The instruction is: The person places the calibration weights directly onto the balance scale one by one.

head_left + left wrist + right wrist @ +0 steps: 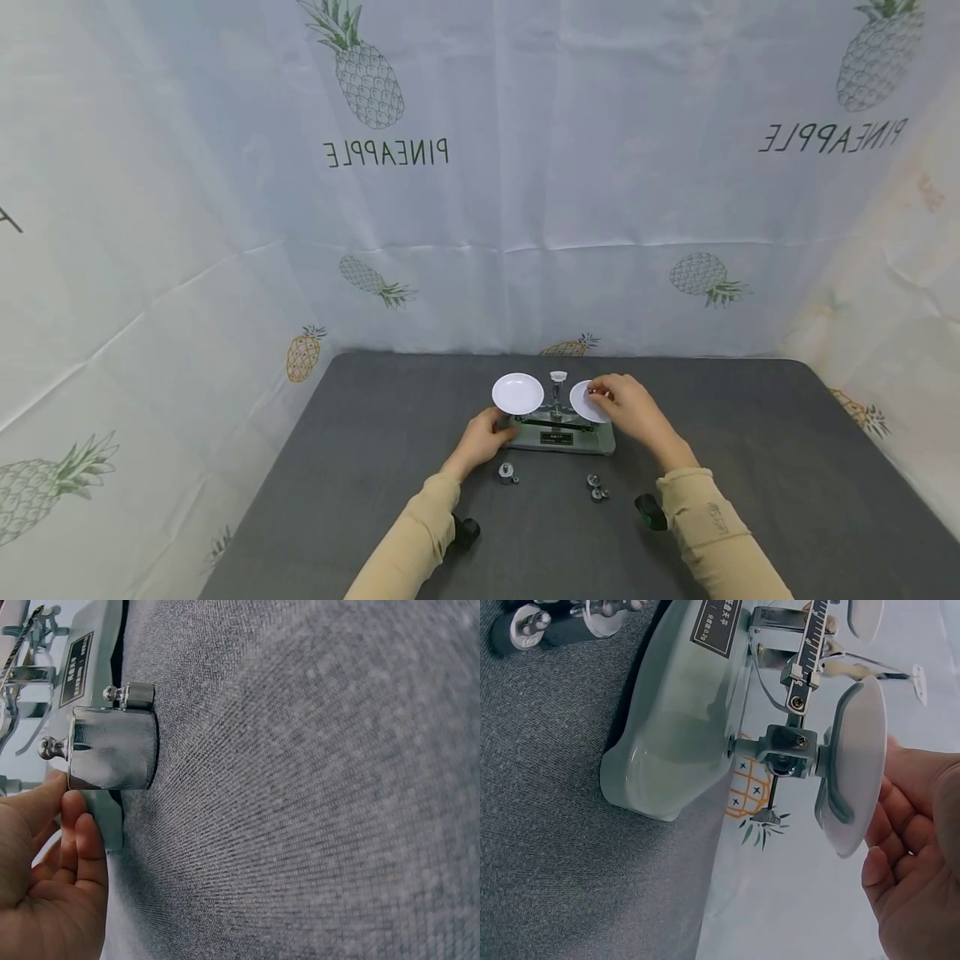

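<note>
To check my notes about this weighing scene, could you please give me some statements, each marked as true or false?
1. The left pan of the balance has no weight on it. True.
2. The right hand is over the left pan. False: it is at the right pan.
3. The left hand is at the left end of the balance. True.
4. The large weight stands alone. False: a smaller weight is close beside it.

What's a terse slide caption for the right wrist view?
Right hand at the near white pan of a pale green balance scale, metal weights nearby.
</note>
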The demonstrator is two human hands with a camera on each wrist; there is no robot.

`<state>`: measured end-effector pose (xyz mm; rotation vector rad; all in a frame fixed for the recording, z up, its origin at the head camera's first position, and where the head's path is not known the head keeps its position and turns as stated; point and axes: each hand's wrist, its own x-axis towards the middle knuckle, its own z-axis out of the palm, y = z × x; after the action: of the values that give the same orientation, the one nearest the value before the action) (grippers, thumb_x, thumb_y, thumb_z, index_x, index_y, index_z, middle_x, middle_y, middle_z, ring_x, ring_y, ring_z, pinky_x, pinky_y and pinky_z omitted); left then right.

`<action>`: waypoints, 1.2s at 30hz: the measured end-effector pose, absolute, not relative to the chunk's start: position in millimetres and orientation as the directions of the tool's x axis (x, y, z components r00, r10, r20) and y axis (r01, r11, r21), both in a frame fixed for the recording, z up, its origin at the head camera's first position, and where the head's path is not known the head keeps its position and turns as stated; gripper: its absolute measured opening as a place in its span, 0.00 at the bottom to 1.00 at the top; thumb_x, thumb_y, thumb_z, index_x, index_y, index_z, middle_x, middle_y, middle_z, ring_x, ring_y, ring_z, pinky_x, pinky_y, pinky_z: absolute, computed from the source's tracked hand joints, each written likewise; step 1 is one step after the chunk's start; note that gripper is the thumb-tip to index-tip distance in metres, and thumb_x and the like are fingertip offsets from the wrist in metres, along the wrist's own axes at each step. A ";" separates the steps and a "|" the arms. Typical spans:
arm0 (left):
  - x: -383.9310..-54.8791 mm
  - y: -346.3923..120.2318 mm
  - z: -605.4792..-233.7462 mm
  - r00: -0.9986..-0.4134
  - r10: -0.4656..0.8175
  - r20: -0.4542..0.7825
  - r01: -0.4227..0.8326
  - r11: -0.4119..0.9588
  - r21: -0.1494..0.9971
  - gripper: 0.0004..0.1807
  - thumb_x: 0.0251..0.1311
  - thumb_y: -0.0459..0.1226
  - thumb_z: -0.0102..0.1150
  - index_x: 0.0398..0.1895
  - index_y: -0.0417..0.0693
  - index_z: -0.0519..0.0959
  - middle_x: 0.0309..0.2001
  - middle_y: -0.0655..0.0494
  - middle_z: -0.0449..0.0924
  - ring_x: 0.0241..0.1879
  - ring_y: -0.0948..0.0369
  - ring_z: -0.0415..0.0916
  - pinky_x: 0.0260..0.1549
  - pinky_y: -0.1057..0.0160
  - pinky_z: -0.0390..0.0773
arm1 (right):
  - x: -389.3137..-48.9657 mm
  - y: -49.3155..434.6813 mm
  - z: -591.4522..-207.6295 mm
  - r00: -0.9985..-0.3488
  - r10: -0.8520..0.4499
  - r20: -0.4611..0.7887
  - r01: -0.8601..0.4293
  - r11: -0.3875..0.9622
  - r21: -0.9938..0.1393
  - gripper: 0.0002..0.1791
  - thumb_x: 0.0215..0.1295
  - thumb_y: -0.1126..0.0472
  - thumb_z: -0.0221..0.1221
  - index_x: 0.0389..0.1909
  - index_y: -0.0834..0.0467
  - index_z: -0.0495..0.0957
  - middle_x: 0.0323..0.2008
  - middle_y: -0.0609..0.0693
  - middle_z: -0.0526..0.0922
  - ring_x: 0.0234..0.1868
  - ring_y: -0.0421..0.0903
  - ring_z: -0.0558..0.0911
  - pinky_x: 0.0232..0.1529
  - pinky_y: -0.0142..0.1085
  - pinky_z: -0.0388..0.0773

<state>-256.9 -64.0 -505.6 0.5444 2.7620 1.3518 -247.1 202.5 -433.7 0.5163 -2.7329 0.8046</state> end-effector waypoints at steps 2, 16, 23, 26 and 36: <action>-256.5 -64.2 -505.7 -0.938 0.316 0.140 0.304 0.562 0.769 0.19 0.58 0.37 0.60 0.52 0.41 0.76 0.40 0.47 0.78 0.21 0.70 0.71 0.26 0.70 0.72 | -247.5 201.2 -433.7 -0.904 -0.264 0.337 -0.404 0.788 -0.465 0.08 0.59 0.64 0.60 0.38 0.62 0.81 0.32 0.54 0.82 0.33 0.48 0.75 0.33 0.41 0.71; -256.1 -63.2 -507.0 -0.937 0.312 0.156 0.313 0.558 0.769 0.19 0.57 0.36 0.60 0.52 0.41 0.76 0.41 0.47 0.78 0.21 0.70 0.72 0.26 0.71 0.72 | -249.6 197.1 -438.1 -0.923 -0.252 0.290 -0.365 0.812 -0.456 0.08 0.59 0.62 0.61 0.38 0.61 0.82 0.32 0.52 0.82 0.33 0.47 0.75 0.33 0.40 0.71; -255.7 -63.7 -506.9 -0.941 0.303 0.152 0.308 0.573 0.759 0.20 0.57 0.37 0.60 0.53 0.42 0.76 0.43 0.47 0.78 0.22 0.70 0.69 0.27 0.71 0.71 | -250.5 197.4 -436.4 -0.924 -0.260 0.280 -0.364 0.819 -0.443 0.13 0.60 0.63 0.60 0.46 0.62 0.80 0.32 0.53 0.81 0.32 0.46 0.75 0.32 0.39 0.71; -255.9 -63.8 -507.8 -0.940 0.303 0.155 0.312 0.584 0.749 0.20 0.58 0.38 0.60 0.53 0.42 0.76 0.44 0.46 0.78 0.23 0.69 0.67 0.27 0.70 0.69 | -250.2 198.8 -435.1 -0.927 -0.260 0.272 -0.361 0.817 -0.450 0.15 0.60 0.63 0.60 0.48 0.62 0.79 0.33 0.53 0.81 0.33 0.46 0.75 0.32 0.39 0.71; -257.3 -64.4 -507.6 -0.937 0.302 0.174 0.329 0.603 0.726 0.19 0.57 0.38 0.60 0.52 0.42 0.77 0.46 0.47 0.79 0.27 0.67 0.68 0.30 0.69 0.69 | -242.0 203.1 -428.0 -0.915 -0.278 0.293 -0.390 0.796 -0.463 0.17 0.59 0.63 0.61 0.50 0.62 0.77 0.33 0.52 0.81 0.32 0.45 0.75 0.32 0.39 0.71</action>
<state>-257.3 -64.4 -507.6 0.5599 2.8426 1.2985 -242.0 203.1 -428.0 0.5231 -2.7746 0.7826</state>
